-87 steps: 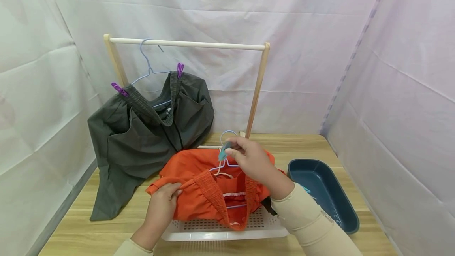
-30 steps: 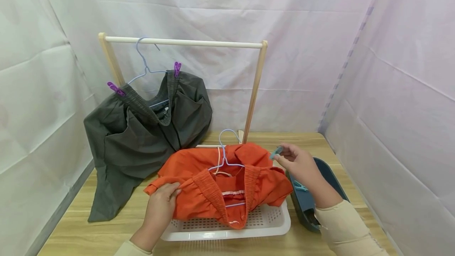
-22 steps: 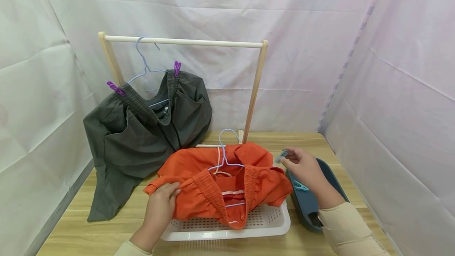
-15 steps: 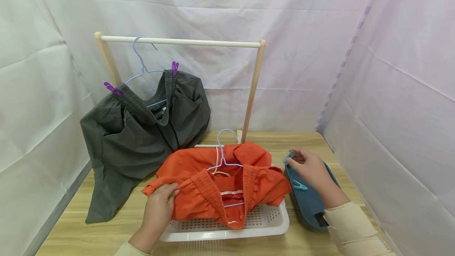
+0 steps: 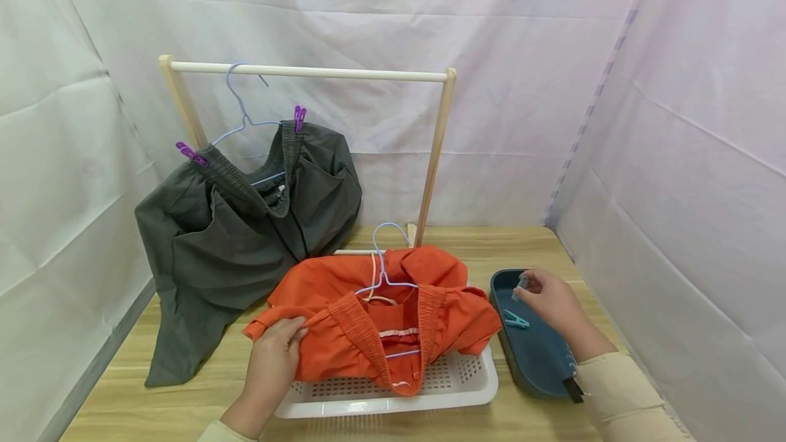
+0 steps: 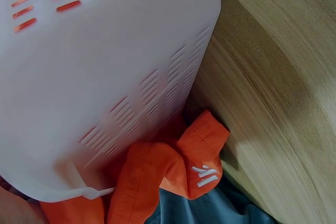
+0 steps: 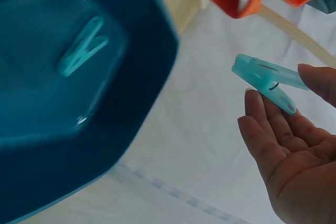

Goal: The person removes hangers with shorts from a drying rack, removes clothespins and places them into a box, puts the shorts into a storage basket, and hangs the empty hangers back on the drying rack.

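My right hand (image 5: 555, 305) pinches a teal clothespin (image 7: 265, 80) between thumb and fingertips, over the far end of a dark blue tub (image 5: 543, 360). A second teal clothespin (image 5: 516, 320) lies on the tub's floor. My left hand (image 5: 270, 363) grips the left edge of an orange garment (image 5: 362, 333) with a gathered elastic waistband. That garment lies over a white perforated basket (image 5: 393, 406). A light blue hanger (image 5: 383, 271) sits inside its waist, hook up. In the left wrist view, the orange cloth (image 6: 142, 177) hangs below the basket's rim.
Behind on the left, dark grey pants (image 5: 264, 217) hang from a wooden rack (image 5: 307, 73) on a blue hanger (image 5: 236, 101), with purple clothespins (image 5: 192, 153) on the waistband. A black strip (image 5: 574, 389) lies over the tub's near rim. White sheets (image 5: 675, 155) enclose the wooden table (image 5: 123, 401).
My right hand has carried the clothespin from beside the hanger's neck rightward, over the tub. My left hand keeps its grip on the orange garment.
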`<state>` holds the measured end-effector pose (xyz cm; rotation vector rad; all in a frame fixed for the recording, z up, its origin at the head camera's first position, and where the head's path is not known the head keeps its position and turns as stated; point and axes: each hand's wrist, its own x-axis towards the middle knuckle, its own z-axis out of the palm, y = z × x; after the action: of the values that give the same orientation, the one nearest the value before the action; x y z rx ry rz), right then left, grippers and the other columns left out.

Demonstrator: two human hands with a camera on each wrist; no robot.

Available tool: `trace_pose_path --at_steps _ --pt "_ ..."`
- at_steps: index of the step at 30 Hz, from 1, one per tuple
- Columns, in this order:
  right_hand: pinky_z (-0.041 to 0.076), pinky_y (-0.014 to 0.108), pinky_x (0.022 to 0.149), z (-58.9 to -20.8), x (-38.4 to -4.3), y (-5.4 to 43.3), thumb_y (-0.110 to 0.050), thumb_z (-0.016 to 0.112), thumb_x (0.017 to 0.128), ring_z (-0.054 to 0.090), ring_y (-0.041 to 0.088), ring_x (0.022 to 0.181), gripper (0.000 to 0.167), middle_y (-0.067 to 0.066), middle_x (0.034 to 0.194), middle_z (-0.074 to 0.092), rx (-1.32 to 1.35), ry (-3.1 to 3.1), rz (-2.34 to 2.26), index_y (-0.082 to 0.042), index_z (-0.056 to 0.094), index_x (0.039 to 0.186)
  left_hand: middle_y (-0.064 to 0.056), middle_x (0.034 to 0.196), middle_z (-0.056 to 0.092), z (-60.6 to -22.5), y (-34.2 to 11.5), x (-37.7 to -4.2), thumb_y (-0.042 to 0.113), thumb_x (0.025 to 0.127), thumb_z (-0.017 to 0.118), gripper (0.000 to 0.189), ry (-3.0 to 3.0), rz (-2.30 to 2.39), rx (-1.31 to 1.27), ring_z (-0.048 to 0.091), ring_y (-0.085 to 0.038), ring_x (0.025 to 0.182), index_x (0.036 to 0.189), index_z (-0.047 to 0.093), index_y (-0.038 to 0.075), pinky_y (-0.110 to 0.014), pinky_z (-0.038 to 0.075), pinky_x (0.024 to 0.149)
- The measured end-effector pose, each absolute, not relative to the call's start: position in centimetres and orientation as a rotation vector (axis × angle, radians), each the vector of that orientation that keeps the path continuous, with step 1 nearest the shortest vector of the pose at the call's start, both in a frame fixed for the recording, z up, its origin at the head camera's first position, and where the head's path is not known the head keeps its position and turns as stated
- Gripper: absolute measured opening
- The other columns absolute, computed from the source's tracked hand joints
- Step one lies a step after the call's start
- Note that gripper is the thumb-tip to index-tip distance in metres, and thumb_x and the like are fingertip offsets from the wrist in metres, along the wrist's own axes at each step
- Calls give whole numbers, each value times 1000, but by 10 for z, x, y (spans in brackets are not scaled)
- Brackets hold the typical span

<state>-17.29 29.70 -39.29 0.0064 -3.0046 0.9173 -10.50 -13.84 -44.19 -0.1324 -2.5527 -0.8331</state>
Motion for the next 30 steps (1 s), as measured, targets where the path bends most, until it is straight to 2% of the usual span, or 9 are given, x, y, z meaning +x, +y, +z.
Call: trace_pose_path --at_steps 7,16,20,25,30 --pt "51 53 83 -404 -180 313 -18 64 91 58 44 103 44 29 112 61 -30 -3106 821 13 55 120 -12 88 70 -442 -139 -105 -3 79 74 16 -2559 -840 -127 68 -29 85 95 72 -3 -45 56 75" --pt "51 47 72 -414 -187 324 -15 65 89 58 28 81 36 20 96 62 -51 -3149 758 12 57 111 -11 89 70 -441 -139 -104 -3 80 73 15 -2569 -847 -130 67 -28 86 95 72 -2 -44 56 75" --pt "50 45 69 -418 -191 328 -13 65 88 58 25 76 32 19 92 62 -65 -3176 722 12 57 107 -11 89 70 -441 -139 -104 -2 81 72 15 -2587 -858 -118 67 -29 87 96 72 -2 -44 56 75" --pt "50 47 70 -423 -197 333 -12 65 88 57 25 73 30 18 89 63 -80 -3216 639 13 58 104 -12 90 70 -441 -138 -104 -2 81 72 15 -2590 -865 -116 67 -29 87 96 72 -3 -44 56 75" --pt "51 49 73 -425 -199 335 -12 64 88 59 28 76 32 23 94 63 -84 -3256 578 14 57 105 -12 89 70 -443 -138 -104 -3 80 73 15 -2564 -860 -132 68 -29 85 95 72 -3 -43 56 73"
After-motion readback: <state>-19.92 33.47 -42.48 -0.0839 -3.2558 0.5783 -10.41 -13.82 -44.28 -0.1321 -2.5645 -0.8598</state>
